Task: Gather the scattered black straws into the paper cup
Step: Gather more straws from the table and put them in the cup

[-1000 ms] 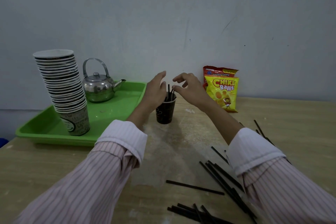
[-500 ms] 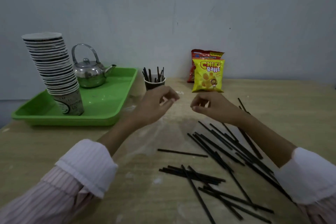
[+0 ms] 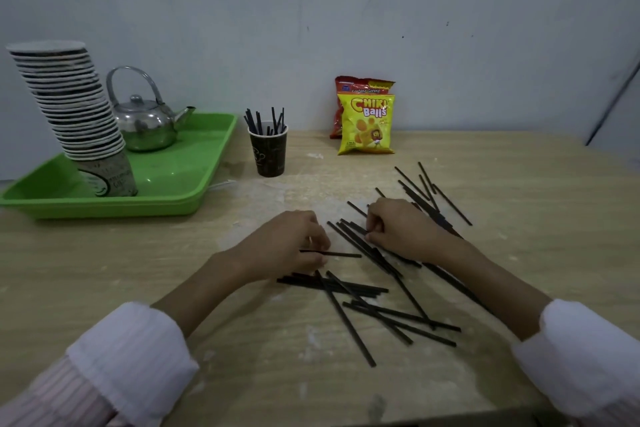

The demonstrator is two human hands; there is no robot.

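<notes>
Now the left hand (image 3: 291, 246) pinches one black straw (image 3: 341, 254) low over the desk (image 3: 519, 253), likely to lift it toward the paper cup (image 3: 268, 152) standing near the tray. Curled over the pile, the right hand (image 3: 403, 230) hides its fingertips, so its grip is unclear.

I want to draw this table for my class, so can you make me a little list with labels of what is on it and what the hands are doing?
cup: dark paper cup standing upright, some straws already inside
loose straws: many black straws scattered flat on the wooden table
left hand: pinching one straw that lies on the table
right hand: fingers curled down on the straw pile
tray: green tray at left, holding a metal kettle and a stack of paper cups
snacks: two snack bags by the wall
</notes>
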